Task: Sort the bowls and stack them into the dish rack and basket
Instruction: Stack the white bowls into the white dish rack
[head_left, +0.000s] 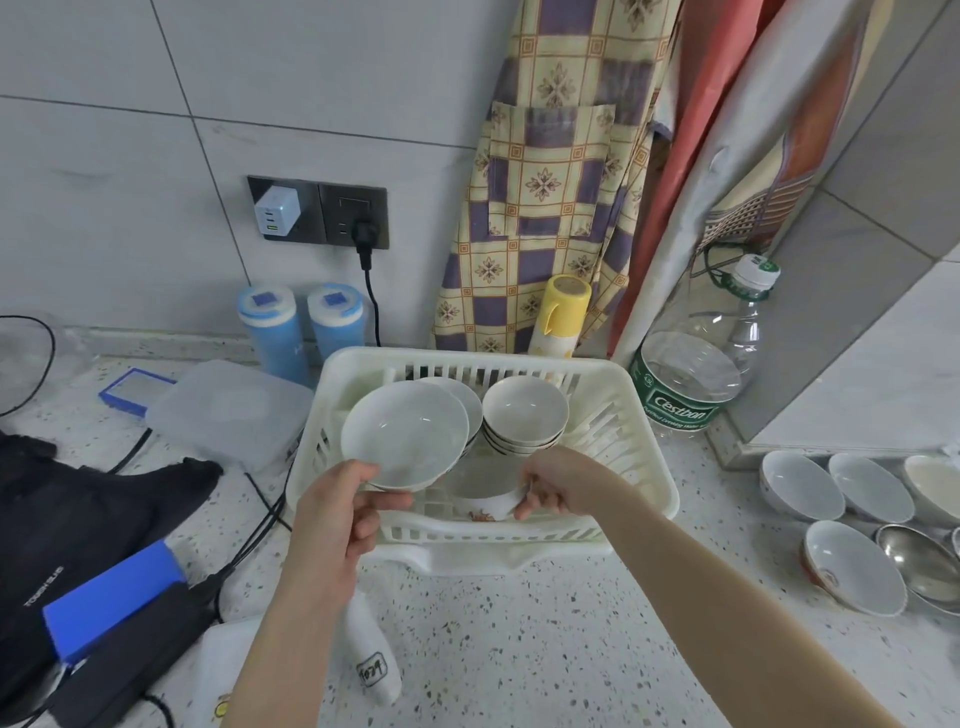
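Note:
A white plastic dish rack (631, 415) stands on the speckled counter. My left hand (343, 514) grips the near rim of a large white bowl (405, 431), tilted over the rack's left side. Behind it leans another white dish (465, 397). A stack of small white bowls (524, 415) sits at the rack's back right. My right hand (558, 480) holds a small patterned bowl (480, 501) low at the rack's front. Several more white bowls (802, 486) and a steel bowl (919, 566) lie on the counter at the right.
A large water bottle (696, 374) stands right of the rack, a yellow cup (561, 312) behind it. Two blue canisters (275, 332), a clear lidded box (228, 410), cables, a black bag (62, 514) and a blue box (114, 597) crowd the left side.

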